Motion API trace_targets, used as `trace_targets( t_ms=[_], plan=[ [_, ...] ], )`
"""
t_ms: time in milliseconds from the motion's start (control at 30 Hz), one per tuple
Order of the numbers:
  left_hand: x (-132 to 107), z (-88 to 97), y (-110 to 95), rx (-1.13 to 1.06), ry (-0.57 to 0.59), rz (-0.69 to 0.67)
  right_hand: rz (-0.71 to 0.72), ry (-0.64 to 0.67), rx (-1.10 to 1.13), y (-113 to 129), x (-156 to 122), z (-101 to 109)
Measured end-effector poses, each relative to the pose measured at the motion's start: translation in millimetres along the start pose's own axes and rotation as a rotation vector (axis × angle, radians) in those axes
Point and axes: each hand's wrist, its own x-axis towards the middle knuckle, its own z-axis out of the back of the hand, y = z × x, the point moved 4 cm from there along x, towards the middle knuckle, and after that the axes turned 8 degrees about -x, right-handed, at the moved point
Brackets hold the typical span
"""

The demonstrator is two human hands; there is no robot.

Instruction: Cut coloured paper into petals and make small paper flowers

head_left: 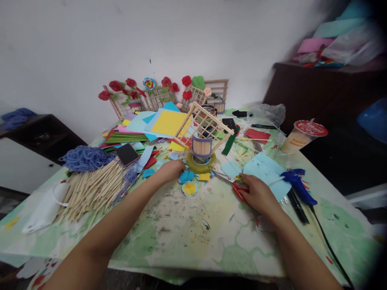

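Note:
My right hand (258, 192) is closed around the red handles of a pair of scissors (240, 190), whose blades point left over the tablecloth. A bit of yellow shows by its fingertips. My left hand (172, 170) has its fingers curled together beside blue paper petals (186, 176); whatever they pinch, if anything, is hidden. Just below lies a paper flower (189, 188) with a yellow centre and pale blue edge. Between the hands stands a roll of yellowish tape (201, 163). Above it leans a square stick lattice (205, 125) with a small purple-trimmed stick basket (202, 146).
Left are a pile of thin sticks (96, 185), blue-purple yarn (86, 158) and a phone (127, 154). Coloured paper sheets (169, 123) and lattices with red flowers (151, 96) stand behind. Right are light blue paper (266, 173), a blue glue gun (299, 187) with cord and a lidded cup (302, 137).

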Motion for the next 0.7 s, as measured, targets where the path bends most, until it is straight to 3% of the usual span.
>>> trace_targets(
  t_ms=[200,300,367,433,500,567,700],
  plan=[
    [-3,29.9,1,-0.086,-0.139,-0.031,-0.005,-0.051,-0.014,3,-2,-3],
    [-15,56.6,4,-0.205,-0.332,0.02,-0.027,-0.072,-0.043,7,-4,-2],
    [-29,75.3,5,-0.488,-0.548,0.093,-0.043,-0.097,-0.098,10,-6,3],
    [-44,86.5,2,-0.903,-0.704,0.12,-0.063,-0.154,-0.177,17,-7,11],
    [-54,88.6,-8,-1.301,-0.708,0.081,-0.072,-0.222,-0.195,29,-6,23],
    [-57,82.0,-23,-1.597,-0.609,0.069,-0.035,-0.232,-0.052,51,-4,31],
    [-52,51.8,-46,-1.845,-0.459,0.106,0.121,0.003,0.541,114,5,29]
  ],
)
